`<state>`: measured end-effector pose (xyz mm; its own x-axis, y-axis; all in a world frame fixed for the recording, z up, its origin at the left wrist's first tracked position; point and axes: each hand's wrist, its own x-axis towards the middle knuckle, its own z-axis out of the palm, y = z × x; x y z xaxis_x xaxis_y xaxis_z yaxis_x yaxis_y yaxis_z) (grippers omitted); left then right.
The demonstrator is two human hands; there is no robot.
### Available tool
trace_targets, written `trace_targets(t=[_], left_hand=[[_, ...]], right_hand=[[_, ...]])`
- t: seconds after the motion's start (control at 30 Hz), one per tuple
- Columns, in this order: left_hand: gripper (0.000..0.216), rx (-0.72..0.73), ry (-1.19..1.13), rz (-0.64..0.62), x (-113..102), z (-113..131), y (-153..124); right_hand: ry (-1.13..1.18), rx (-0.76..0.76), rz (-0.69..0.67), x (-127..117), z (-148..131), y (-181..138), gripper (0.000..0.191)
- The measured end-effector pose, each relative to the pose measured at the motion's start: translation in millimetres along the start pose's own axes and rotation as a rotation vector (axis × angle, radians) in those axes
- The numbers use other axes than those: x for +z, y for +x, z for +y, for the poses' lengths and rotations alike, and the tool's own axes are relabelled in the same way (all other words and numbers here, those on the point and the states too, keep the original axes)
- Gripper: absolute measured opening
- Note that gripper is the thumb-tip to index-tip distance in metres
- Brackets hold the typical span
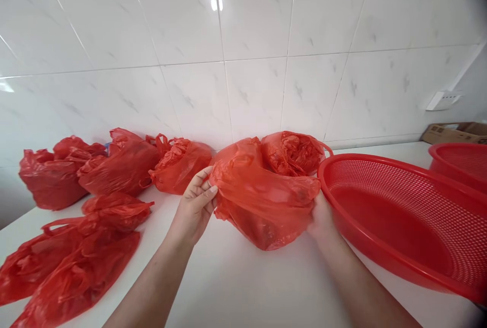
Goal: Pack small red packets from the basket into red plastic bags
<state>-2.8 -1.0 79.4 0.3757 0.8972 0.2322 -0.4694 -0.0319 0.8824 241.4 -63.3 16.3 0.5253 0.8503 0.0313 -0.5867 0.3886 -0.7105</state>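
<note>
A thin red plastic bag is stretched between my two hands above the white table. My left hand pinches its left edge between thumb and fingers. At the bag's right end, my right hand grips it, with the fingers mostly hidden behind the plastic. The bag looks loose and crumpled, and what it contains, if anything, cannot be made out. Just behind it sits a filled red bag with a bunched top. Close to my right hand is the rim of a large red plastic basket.
Several filled red bags stand along the tiled wall at the left. More red bags lie at the left front of the white table. A second red basket and a cardboard box are at the far right.
</note>
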Motion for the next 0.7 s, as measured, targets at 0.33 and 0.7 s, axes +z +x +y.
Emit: trace_targets(t=[0.33,0.7], left_hand=[[0.060,-0.129,0.313,0.209,-44.0,-23.2,-23.7],[0.080,0.310,1.114,0.208,-0.4,-14.0,-1.1]], right_hand=[[-0.154,0.171,-0.199,0.1,8.4,-11.3,0.035],[-0.376,0.399,-0.694,2.7,7.1,-24.3,0.042]])
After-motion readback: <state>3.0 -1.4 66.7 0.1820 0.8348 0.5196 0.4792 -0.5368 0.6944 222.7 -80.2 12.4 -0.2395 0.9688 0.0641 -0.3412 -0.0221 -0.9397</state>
